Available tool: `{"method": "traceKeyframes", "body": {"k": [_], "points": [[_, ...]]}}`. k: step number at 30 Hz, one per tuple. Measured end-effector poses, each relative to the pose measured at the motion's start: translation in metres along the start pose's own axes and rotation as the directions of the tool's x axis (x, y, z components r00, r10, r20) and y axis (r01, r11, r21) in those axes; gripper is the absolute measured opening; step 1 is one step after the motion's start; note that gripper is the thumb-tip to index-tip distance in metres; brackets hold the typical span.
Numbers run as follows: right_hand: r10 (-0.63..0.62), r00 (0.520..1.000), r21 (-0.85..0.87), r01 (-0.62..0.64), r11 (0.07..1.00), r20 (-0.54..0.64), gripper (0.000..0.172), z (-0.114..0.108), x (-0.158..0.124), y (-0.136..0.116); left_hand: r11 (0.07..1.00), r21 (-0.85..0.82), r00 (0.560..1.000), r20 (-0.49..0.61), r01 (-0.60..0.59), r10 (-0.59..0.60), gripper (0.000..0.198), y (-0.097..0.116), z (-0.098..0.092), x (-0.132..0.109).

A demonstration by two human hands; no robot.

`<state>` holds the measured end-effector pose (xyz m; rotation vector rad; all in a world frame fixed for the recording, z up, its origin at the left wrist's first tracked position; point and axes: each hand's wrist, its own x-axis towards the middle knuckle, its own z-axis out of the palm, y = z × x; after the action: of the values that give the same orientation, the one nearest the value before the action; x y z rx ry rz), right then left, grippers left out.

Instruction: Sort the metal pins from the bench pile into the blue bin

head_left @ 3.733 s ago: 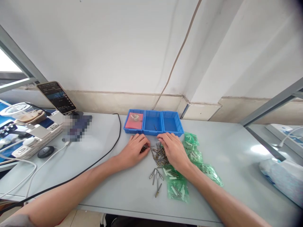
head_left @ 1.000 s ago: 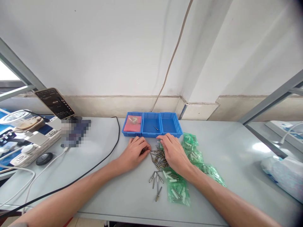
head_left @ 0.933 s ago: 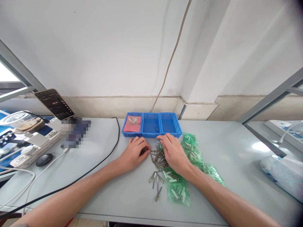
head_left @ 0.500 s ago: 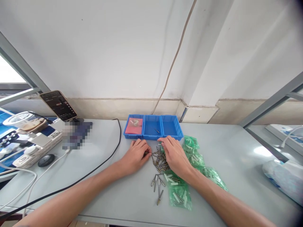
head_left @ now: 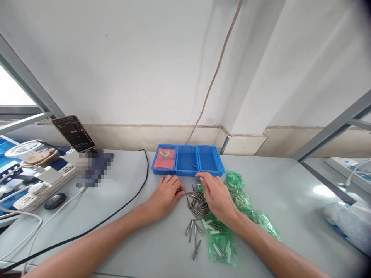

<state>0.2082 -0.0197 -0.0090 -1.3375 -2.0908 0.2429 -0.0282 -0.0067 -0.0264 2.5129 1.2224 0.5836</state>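
My left hand (head_left: 167, 196) rests on the table with its fingers curled together. Small dark metal pieces show at its thumb and fingertips, probably rivet-like pins. Just right of it lies a loose pile of rivet-like metal pins (head_left: 197, 204). Over the pile's right side is my right hand (head_left: 217, 195), fingers bent and drawn together; what its fingertips hold is too small to make out. A blue three-compartment tray (head_left: 188, 173) stands behind both hands. A thin metal pin (head_left: 192, 165) lies in its middle compartment, and a red packet (head_left: 164, 161) with pale pieces fills the left one.
Green plastic bags (head_left: 222, 247) of white plugs and metal pins lie under and around my right forearm. Several separate pins (head_left: 196, 249) lie nearer me. Leftward are a black cable (head_left: 116, 206), a propped phone (head_left: 74, 133) and a power strip (head_left: 46, 189).
The view has tilted up slightly, so the table appears lower. Both hands stay around the pile; the right fingertips have shifted a little, with no clear change in the tray.
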Motion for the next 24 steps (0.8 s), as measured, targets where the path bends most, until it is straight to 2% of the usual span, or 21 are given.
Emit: {"method": "traceKeyframes", "body": {"k": [5,15,18,24], "points": [[0.141,0.99,0.142,-0.138,0.98,-0.015,0.031,-0.0041,0.0001,-0.0017,0.998,-0.063,0.999,-0.042,-0.01,0.007,0.009,-0.0015,-0.0002,-0.0009],[0.038,0.996,0.26,-0.017,0.966,-0.078,0.028,-0.003,0.0043,0.0021,0.998,-0.056,0.998,-0.057,-0.039,0.036,0.005,-0.004,0.0016,-0.0026],[0.062,0.994,0.242,-0.039,0.97,-0.089,0.028,-0.0055,0.0041,0.0014,0.997,-0.054,0.998,-0.053,-0.048,0.045,0.002,-0.003,0.0003,-0.003],[0.12,0.987,0.276,-0.086,0.957,-0.109,0.023,-0.0067,0.004,0.0031,0.997,-0.052,0.998,-0.041,-0.059,0.057,0.011,-0.0009,-0.002,-0.0041]]}}
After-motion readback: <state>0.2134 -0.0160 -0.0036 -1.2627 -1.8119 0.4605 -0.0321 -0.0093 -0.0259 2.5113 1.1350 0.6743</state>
